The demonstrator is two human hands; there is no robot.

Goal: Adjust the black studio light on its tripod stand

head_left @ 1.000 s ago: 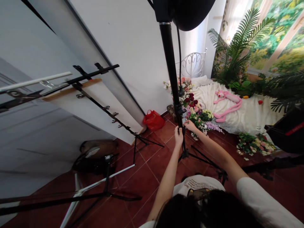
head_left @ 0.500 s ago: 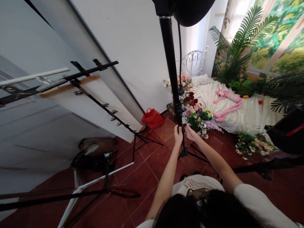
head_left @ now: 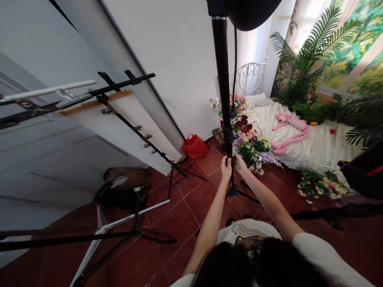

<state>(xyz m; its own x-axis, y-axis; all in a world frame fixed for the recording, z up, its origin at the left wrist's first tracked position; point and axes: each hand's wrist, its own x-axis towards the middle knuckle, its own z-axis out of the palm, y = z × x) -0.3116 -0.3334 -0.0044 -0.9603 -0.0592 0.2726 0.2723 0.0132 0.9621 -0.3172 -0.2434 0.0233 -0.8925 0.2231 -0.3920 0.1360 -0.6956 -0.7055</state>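
A black light stand [head_left: 222,63] rises in front of me, with a dark rounded lamp head [head_left: 257,14] at its top and a cable [head_left: 235,52] hanging alongside. My left hand [head_left: 226,169] is closed around the lower part of its pole, just below a black clamp collar [head_left: 229,134]. On the pole's other side, my right hand [head_left: 240,163] has its fingers pinched together at the pole, seemingly on a small knob that they mostly hide. The stand's legs [head_left: 249,192] spread over the red tiled floor [head_left: 176,219].
At left, more black stands and a crossbar [head_left: 125,85] hold white boards [head_left: 128,139] with clips. A red bag [head_left: 196,146] lies by the wall. Flowers [head_left: 251,147] and a draped bed [head_left: 323,147] with a pink plush toy [head_left: 295,123] are right. A dark lamp [head_left: 363,171] juts in.
The view has shifted slightly, so the stand and surroundings appear a little further right. Both hands stay at the pole; the right hand's fingers have turned slightly.
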